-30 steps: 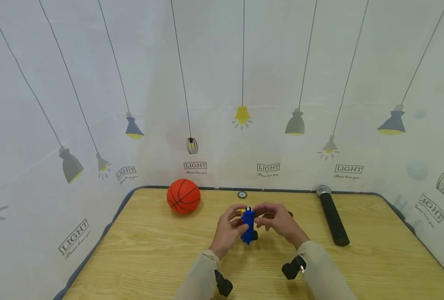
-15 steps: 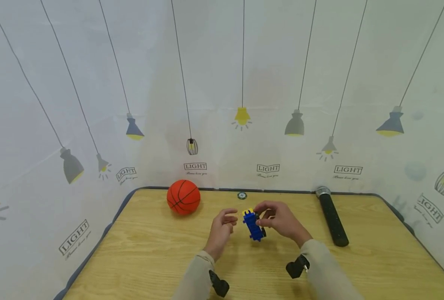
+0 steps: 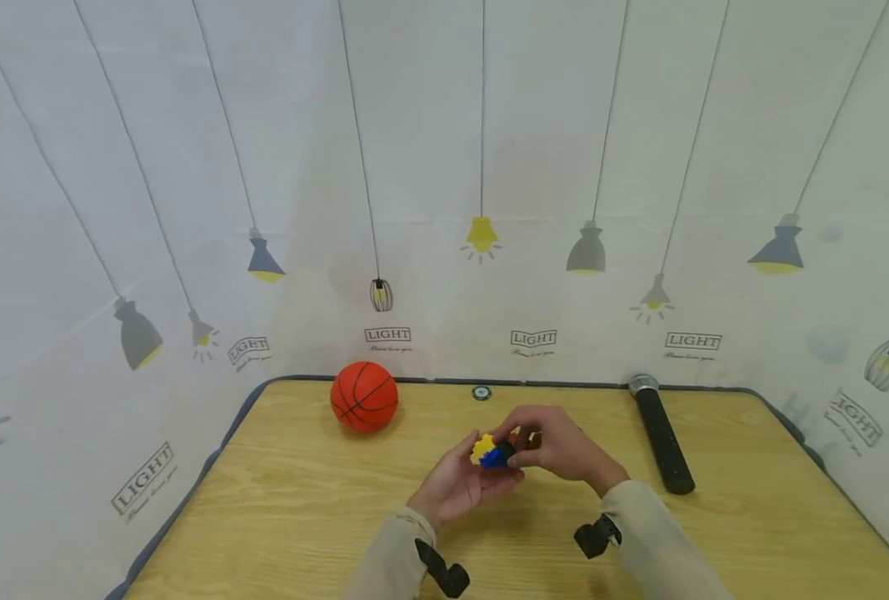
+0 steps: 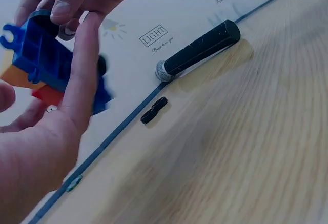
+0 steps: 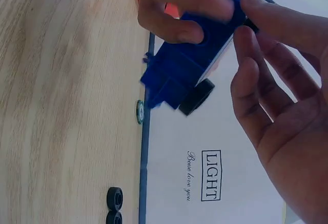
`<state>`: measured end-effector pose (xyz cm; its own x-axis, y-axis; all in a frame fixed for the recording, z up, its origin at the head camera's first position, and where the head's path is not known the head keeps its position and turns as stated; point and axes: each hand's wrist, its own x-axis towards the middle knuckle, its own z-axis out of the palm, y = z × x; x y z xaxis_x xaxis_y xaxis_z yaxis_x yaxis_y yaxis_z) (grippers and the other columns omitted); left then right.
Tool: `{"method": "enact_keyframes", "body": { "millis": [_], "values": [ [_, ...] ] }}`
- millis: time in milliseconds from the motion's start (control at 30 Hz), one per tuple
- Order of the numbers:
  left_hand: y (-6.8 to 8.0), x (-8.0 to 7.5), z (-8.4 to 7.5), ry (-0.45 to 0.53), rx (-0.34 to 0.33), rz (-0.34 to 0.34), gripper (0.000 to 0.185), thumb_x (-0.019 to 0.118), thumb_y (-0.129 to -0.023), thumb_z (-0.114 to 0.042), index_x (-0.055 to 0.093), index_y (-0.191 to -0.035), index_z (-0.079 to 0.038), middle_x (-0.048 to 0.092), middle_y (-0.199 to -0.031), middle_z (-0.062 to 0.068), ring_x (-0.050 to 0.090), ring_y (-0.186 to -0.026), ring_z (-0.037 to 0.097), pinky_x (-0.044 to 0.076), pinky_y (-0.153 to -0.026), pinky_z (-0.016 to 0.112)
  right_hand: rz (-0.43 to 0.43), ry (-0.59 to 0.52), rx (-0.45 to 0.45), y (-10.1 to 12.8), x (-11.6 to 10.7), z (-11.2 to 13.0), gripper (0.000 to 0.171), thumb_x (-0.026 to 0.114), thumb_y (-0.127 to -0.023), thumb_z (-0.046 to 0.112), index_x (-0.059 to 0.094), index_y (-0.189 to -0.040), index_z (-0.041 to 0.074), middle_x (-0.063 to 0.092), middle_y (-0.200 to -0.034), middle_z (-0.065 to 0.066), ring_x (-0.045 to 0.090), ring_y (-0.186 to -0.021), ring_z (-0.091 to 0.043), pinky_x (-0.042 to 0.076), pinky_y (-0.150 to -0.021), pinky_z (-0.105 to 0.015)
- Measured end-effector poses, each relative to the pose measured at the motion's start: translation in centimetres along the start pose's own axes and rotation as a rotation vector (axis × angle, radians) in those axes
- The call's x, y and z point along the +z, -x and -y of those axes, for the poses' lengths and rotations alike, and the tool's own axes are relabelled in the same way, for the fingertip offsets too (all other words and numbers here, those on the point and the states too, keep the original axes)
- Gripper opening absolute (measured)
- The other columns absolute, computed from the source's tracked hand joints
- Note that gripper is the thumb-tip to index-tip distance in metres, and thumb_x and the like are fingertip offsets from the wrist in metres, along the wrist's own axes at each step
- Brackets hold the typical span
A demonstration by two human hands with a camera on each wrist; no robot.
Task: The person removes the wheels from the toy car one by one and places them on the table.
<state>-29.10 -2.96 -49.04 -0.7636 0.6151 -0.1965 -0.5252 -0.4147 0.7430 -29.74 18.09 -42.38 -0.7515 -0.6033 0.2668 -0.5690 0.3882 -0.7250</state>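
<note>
A small toy vehicle (image 3: 495,456) with a blue chassis, yellow and red parts and black wheels is held above the table between both hands. My left hand (image 3: 462,487), palm up, holds it from below; in the left wrist view one finger lies across the blue underside (image 4: 48,57). From the right, my right hand (image 3: 560,446) pinches the toy at a side wheel, thumb on one side and fingertips on the other. Another black wheel (image 5: 197,97) shows at the chassis end in the right wrist view. Much of the red part is hidden behind fingers.
Two loose black wheels (image 4: 154,110) lie on the table (image 3: 287,500). An orange-red mini basketball (image 3: 364,397) sits at the back left, and a black microphone (image 3: 663,437) at the right. A small round chip (image 3: 481,392) lies by the back edge, before a printed wall covering.
The left hand first let go of the toy and drew back left, then came under it again palm up. The toy has turned, showing more yellow, while the right hand kept hold.
</note>
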Motion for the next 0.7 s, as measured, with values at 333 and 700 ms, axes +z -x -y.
{"method": "enact_keyframes", "body": {
  "millis": [333, 700],
  "values": [
    [-0.30, 0.24, -0.05, 0.040, 0.216, -0.005, 0.033, 0.044, -0.108, -0.025, 0.047, -0.140, -0.029, 0.048, -0.141, 0.002, 0.055, -0.107, 0.016, 0.048, -0.088, 0.026, -0.044, 0.057, 0.029, 0.18, 0.27, 0.30, 0.028, 0.081, -0.082, 0.007, 0.073, -0.107, 0.015, 0.069, -0.099, -0.004, 0.061, -0.074, -0.008, 0.056, -0.066, -0.025],
    [-0.02, 0.48, -0.23, -0.063, 0.303, 0.004, 0.034, 0.045, -0.106, -0.008, 0.043, -0.126, -0.035, 0.054, -0.131, 0.007, 0.061, -0.109, 0.018, 0.052, -0.094, 0.033, -0.053, -0.022, 0.071, 0.59, 0.48, 0.23, 0.029, 0.080, -0.083, 0.007, 0.071, -0.110, 0.012, 0.071, -0.101, -0.007, 0.062, -0.074, -0.008, 0.058, -0.066, -0.026]
  ]
}}
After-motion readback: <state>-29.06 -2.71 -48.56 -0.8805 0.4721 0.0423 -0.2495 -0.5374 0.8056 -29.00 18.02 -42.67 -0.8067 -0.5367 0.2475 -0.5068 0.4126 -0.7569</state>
